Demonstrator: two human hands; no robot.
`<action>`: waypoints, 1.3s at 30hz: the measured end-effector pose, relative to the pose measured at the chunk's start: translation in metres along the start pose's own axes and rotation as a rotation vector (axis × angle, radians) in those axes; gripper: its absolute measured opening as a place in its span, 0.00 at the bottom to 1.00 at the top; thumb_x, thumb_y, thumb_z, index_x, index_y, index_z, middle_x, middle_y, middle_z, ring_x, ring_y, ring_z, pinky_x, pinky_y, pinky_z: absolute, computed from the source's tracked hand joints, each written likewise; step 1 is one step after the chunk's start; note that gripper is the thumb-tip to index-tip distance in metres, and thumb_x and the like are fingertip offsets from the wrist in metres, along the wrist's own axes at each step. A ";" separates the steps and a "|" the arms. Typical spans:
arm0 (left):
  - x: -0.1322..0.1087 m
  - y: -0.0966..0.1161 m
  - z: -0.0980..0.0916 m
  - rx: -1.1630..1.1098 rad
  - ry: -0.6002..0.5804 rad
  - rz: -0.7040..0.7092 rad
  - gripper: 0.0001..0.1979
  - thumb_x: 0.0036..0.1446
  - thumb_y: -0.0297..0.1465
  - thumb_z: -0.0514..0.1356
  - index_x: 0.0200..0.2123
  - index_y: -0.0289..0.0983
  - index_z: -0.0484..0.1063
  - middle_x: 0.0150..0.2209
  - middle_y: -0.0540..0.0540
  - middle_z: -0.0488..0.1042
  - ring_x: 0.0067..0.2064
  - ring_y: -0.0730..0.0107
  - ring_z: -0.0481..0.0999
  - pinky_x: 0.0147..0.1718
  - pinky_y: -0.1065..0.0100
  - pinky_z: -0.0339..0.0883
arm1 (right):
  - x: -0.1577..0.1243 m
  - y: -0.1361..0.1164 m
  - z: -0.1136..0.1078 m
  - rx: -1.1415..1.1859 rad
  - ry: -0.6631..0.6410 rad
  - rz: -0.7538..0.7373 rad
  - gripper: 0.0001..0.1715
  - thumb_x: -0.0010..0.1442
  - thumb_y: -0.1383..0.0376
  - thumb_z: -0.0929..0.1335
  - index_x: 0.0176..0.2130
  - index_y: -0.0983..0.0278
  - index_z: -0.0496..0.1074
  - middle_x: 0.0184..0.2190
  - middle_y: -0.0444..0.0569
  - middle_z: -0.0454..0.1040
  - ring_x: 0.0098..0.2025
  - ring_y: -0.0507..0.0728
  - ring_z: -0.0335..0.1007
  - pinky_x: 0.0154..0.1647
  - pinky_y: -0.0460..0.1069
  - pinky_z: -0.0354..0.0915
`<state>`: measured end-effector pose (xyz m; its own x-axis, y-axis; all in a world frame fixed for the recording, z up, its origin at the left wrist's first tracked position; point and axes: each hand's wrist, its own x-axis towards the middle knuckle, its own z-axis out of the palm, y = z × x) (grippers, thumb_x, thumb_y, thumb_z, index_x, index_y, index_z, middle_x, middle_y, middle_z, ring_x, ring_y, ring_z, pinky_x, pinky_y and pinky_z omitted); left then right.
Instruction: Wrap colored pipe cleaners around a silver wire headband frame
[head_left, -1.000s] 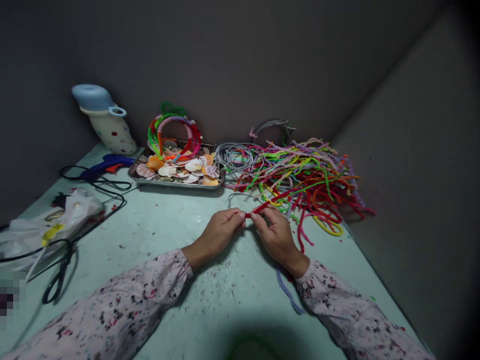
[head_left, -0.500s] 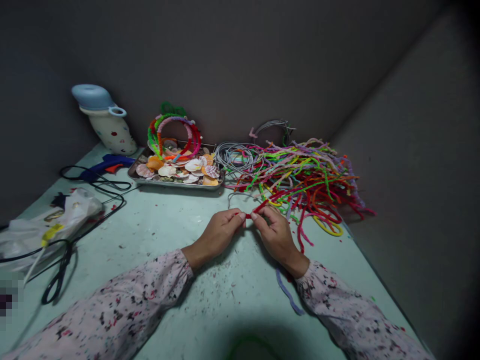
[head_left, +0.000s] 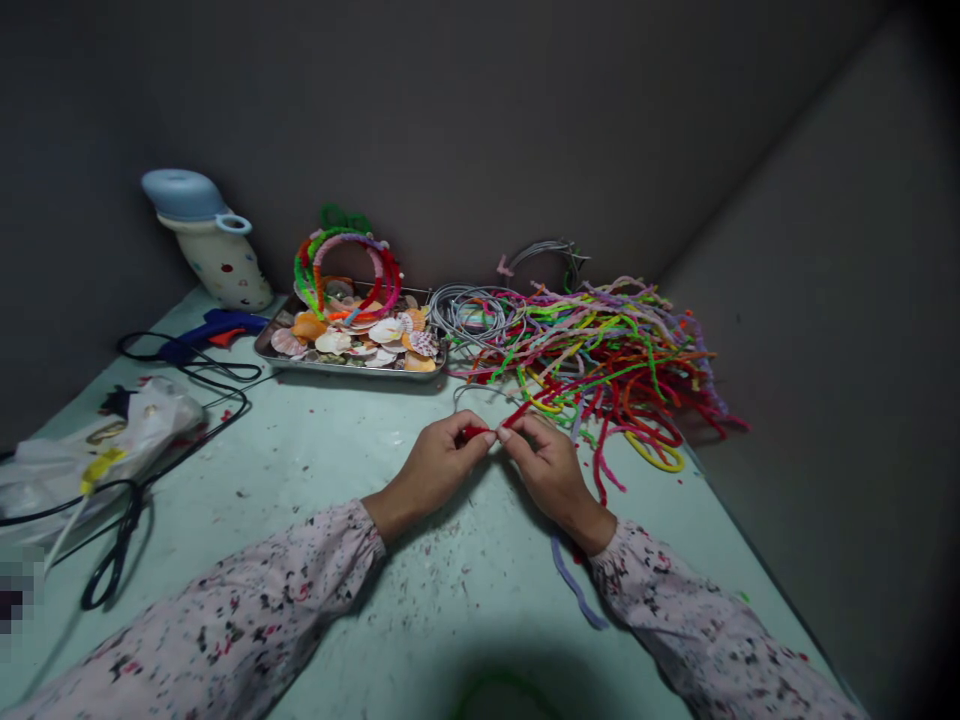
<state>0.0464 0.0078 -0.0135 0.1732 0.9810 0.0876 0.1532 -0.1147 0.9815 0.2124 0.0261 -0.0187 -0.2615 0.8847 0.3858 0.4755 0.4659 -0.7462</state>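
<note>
My left hand (head_left: 448, 455) pinches a red pipe cleaner (head_left: 475, 432) between thumb and forefinger. Thumb tip to thumb tip with it, my right hand (head_left: 546, 465) grips the same fuzzy red strand, whose far part slants up past the knuckles toward the pile. A thin grey wire loop (head_left: 480, 389) curves up just behind the fingers; whether it joins the red strand is hidden. Close beyond my right hand lies a heap of coloured pipe cleaners (head_left: 600, 340). A lavender pipe cleaner (head_left: 576, 585) lies on the table beneath my right wrist.
At the back, a metal tray (head_left: 352, 371) holds shells and several wrapped hoops (head_left: 349, 240). Coiled grey wire (head_left: 469, 312) sits beside it. To the left are a bottle (head_left: 214, 240), a blue glue gun (head_left: 202, 335), a black cord (head_left: 240, 400) and a plastic bag (head_left: 161, 410).
The fingertips of both hands have come closer together, covering the short red stretch between them. More red now shows behind my left thumb. The surroundings have stayed put.
</note>
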 end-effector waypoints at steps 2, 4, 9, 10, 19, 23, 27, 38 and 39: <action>0.000 -0.001 0.000 -0.001 0.010 -0.010 0.10 0.57 0.36 0.57 0.29 0.35 0.70 0.24 0.52 0.65 0.28 0.73 0.61 0.28 0.72 0.55 | 0.000 0.001 0.001 0.008 0.010 0.007 0.11 0.62 0.61 0.65 0.29 0.62 0.70 0.27 0.45 0.70 0.34 0.56 0.66 0.37 0.51 0.60; 0.000 -0.001 0.000 0.003 0.016 -0.017 0.10 0.57 0.36 0.57 0.29 0.35 0.70 0.24 0.53 0.65 0.28 0.74 0.61 0.28 0.72 0.55 | -0.001 0.003 0.001 0.010 0.020 0.009 0.11 0.62 0.62 0.65 0.28 0.62 0.70 0.27 0.45 0.70 0.34 0.56 0.66 0.36 0.50 0.61; 0.001 -0.001 0.002 -0.011 0.021 -0.051 0.08 0.53 0.35 0.59 0.32 0.35 0.71 0.26 0.51 0.69 0.28 0.73 0.65 0.27 0.73 0.57 | 0.000 0.002 0.001 0.009 0.031 -0.005 0.10 0.61 0.63 0.66 0.28 0.62 0.69 0.27 0.44 0.70 0.34 0.55 0.67 0.36 0.50 0.60; 0.001 -0.001 0.002 -0.012 0.027 -0.055 0.08 0.53 0.35 0.60 0.32 0.35 0.71 0.27 0.51 0.69 0.28 0.73 0.65 0.27 0.73 0.57 | 0.000 0.002 0.002 0.008 0.030 -0.009 0.10 0.61 0.63 0.66 0.28 0.62 0.69 0.27 0.44 0.70 0.34 0.55 0.67 0.36 0.50 0.61; 0.004 -0.002 0.000 -0.034 0.121 -0.096 0.07 0.51 0.33 0.60 0.30 0.35 0.70 0.25 0.53 0.67 0.26 0.75 0.62 0.25 0.73 0.55 | -0.002 -0.003 0.000 -0.117 0.155 -0.075 0.05 0.60 0.62 0.68 0.32 0.60 0.70 0.31 0.47 0.72 0.39 0.58 0.67 0.43 0.55 0.62; 0.005 -0.003 0.000 -0.056 0.144 -0.104 0.06 0.51 0.33 0.60 0.30 0.35 0.70 0.25 0.52 0.67 0.26 0.75 0.62 0.25 0.73 0.55 | -0.003 -0.005 -0.001 -0.149 0.155 -0.226 0.01 0.59 0.65 0.69 0.35 0.59 0.71 0.33 0.47 0.72 0.40 0.58 0.67 0.44 0.56 0.62; 0.004 -0.002 0.000 -0.088 0.109 -0.109 0.06 0.52 0.33 0.59 0.31 0.35 0.70 0.24 0.53 0.66 0.24 0.76 0.61 0.24 0.73 0.55 | -0.003 -0.003 -0.001 -0.200 0.142 -0.317 0.06 0.59 0.66 0.69 0.39 0.58 0.74 0.35 0.48 0.72 0.41 0.58 0.67 0.44 0.56 0.62; 0.002 -0.004 -0.002 -0.181 0.072 -0.106 0.09 0.56 0.34 0.56 0.30 0.35 0.70 0.20 0.55 0.61 0.22 0.76 0.58 0.22 0.73 0.52 | -0.001 -0.002 -0.003 -0.234 0.167 -0.334 0.05 0.59 0.65 0.70 0.39 0.60 0.76 0.34 0.48 0.74 0.40 0.57 0.68 0.44 0.56 0.63; 0.002 -0.004 -0.002 -0.186 0.071 -0.108 0.09 0.56 0.34 0.56 0.30 0.34 0.70 0.20 0.55 0.62 0.22 0.76 0.59 0.22 0.73 0.52 | -0.001 -0.002 -0.003 -0.232 0.166 -0.330 0.05 0.59 0.65 0.70 0.39 0.60 0.76 0.34 0.48 0.74 0.40 0.57 0.68 0.44 0.56 0.63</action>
<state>0.0445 0.0100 -0.0170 0.0958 0.9953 -0.0142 -0.0164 0.0158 0.9997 0.2141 0.0246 -0.0161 -0.3012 0.6691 0.6794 0.5705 0.6973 -0.4339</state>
